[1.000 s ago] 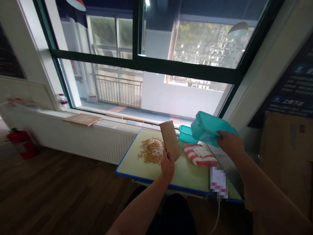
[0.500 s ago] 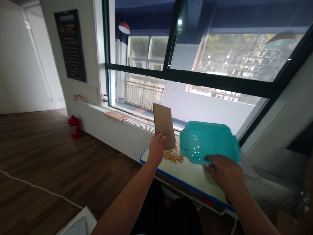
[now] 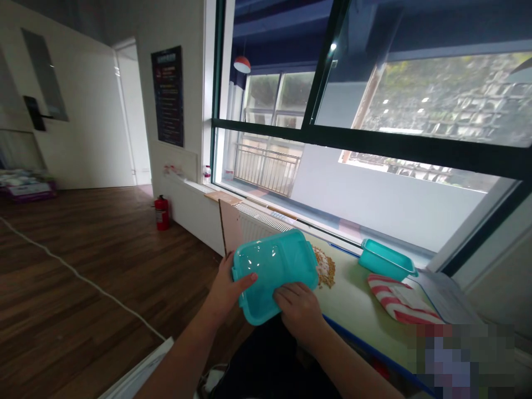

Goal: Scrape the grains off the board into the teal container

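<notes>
Head view: I look down past the window (image 3: 374,143), and my two hands meet at one thing
Teal container: the teal container (image 3: 276,271) is in the air, tilted, in front of my body and left of the bigger part of the table (image 3: 353,299)
Left hand: my left hand (image 3: 226,285) is closed at the left end of the container, the thumb lies on its surface, the other fingers are mostly hidden
Right hand: my right hand (image 3: 301,310) is bent round the lower right edge, its fingers curled against the plastic; the thumb I cannot see
Cardboard: the cardboard piece (image 3: 231,227) stands up just above my left hand, seemingly in the same grip, but its lower end is hidden
Grains: the pile of grains (image 3: 326,269), golden with something white, lies on the table, partly covered by the container
Right side of the table: the second teal container (image 3: 387,260) stands near the window, and the striped cloth (image 3: 399,299), red and white, lies just before it
Floor: the red fire extinguisher (image 3: 162,213) stands well apart from me, by the wall
</notes>
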A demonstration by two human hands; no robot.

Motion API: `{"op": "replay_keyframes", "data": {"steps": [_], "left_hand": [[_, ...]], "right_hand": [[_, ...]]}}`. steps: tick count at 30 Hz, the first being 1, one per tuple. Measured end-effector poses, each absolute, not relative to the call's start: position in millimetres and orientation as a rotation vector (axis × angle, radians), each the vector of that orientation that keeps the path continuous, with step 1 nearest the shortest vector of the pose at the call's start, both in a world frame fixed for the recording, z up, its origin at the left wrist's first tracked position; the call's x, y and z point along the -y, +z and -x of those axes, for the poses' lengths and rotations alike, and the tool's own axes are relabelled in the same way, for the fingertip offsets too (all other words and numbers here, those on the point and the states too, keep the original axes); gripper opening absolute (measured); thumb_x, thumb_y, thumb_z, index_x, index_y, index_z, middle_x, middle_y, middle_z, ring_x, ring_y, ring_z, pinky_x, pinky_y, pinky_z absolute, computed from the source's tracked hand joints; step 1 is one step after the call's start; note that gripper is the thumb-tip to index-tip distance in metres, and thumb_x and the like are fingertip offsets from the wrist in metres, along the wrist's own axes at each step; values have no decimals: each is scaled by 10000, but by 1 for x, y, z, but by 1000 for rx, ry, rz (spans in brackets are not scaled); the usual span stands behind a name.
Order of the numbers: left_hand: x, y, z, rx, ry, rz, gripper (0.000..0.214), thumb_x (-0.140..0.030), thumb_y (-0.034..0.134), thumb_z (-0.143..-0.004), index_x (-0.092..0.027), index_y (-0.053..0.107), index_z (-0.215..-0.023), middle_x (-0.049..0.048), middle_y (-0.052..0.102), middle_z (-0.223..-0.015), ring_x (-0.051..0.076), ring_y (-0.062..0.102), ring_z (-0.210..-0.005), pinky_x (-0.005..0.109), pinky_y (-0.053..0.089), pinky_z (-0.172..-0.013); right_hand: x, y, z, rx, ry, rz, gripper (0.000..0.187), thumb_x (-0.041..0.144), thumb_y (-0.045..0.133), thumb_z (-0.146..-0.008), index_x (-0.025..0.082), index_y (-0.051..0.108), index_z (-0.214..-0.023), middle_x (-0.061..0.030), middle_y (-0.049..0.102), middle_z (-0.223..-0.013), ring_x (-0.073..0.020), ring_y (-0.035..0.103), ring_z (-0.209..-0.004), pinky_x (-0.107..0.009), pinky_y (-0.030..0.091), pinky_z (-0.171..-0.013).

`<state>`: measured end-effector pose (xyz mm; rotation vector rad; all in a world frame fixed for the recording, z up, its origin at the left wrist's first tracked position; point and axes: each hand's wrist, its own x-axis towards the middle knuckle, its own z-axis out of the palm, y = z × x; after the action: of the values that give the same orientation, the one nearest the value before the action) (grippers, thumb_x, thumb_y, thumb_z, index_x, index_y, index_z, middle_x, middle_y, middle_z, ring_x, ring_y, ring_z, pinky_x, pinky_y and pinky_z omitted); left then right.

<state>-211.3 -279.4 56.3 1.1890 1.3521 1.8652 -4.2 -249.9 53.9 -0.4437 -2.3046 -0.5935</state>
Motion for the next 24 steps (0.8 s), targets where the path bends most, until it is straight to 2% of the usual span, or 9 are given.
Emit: {"op": "replay_keyframes", "data": {"steps": [3,6,9,12,15,17,20,22,24], "left_hand": [[282,38,218,-1270,1749,-983,416,-285,622,-612,-144,615,-1004,59,653,-866,210,600,-776,333,495,-687],[279,25,223,-1334,1727,-796,266,-206,531,-569,-146,613,-815,4,592,-677,156,534,-629,265,432,-572],[274,21,229,-1403,1738,-762,178,-177,512,-519,-150,591,-675,-18,546,-594,136,494,-583,245,389,-550],[270,24,242,-1445,1782,-698,211,-184,517,-510,-154,618,-692,-17,562,-583,150,508,-591,253,390,-557],[269,30,260,-1410,1860,-568,251,-215,559,-522,-163,634,-756,-12,594,-597,175,543,-606,268,412,-563],[270,35,271,-1338,1854,-461,290,-225,592,-517,-168,633,-799,-1,626,-621,196,571,-608,295,441,-572],[274,42,279,-1244,1780,-362,377,-191,626,-487,-168,635,-863,12,653,-639,222,605,-611,329,473,-585],[278,46,276,-1191,1718,-367,411,-168,638,-473,-163,643,-884,19,665,-651,234,625,-629,340,487,-600],[280,47,270,-1136,1643,-423,395,-167,648,-482,-152,655,-877,30,675,-665,245,639,-649,347,498,-612]], "right_hand": [[242,42,22,2385,-570,419,168,89,490,-790,191,621,-769,-34,681,-707,-177,610,-747,-314,456,-687],[238,34,31,2348,-543,450,178,59,504,-784,180,630,-818,-36,686,-741,-209,605,-926,-359,436,-832],[249,32,29,2370,-549,469,304,72,510,-801,224,633,-1034,-33,689,-1051,-233,521,-1137,-410,388,-953],[270,32,14,2473,-544,484,486,106,540,-788,330,554,-1219,-5,502,-1373,-250,442,-1238,-421,403,-966],[273,29,-9,2272,-423,479,504,96,557,-744,310,556,-1201,-44,491,-1368,-259,433,-1252,-425,430,-961],[258,29,-20,1944,-197,550,444,115,549,-758,280,553,-1170,-78,559,-1262,-256,499,-1180,-452,448,-937],[225,35,-13,1636,501,837,243,266,514,-826,222,592,-1052,-89,648,-1024,-218,615,-923,-413,512,-801],[210,38,5,1612,1084,889,241,359,517,-827,200,626,-972,-86,672,-950,-206,634,-831,-386,524,-744],[206,39,28,1650,1338,857,269,416,576,-782,185,661,-889,-76,694,-834,-208,644,-755,-374,531,-691]]}}
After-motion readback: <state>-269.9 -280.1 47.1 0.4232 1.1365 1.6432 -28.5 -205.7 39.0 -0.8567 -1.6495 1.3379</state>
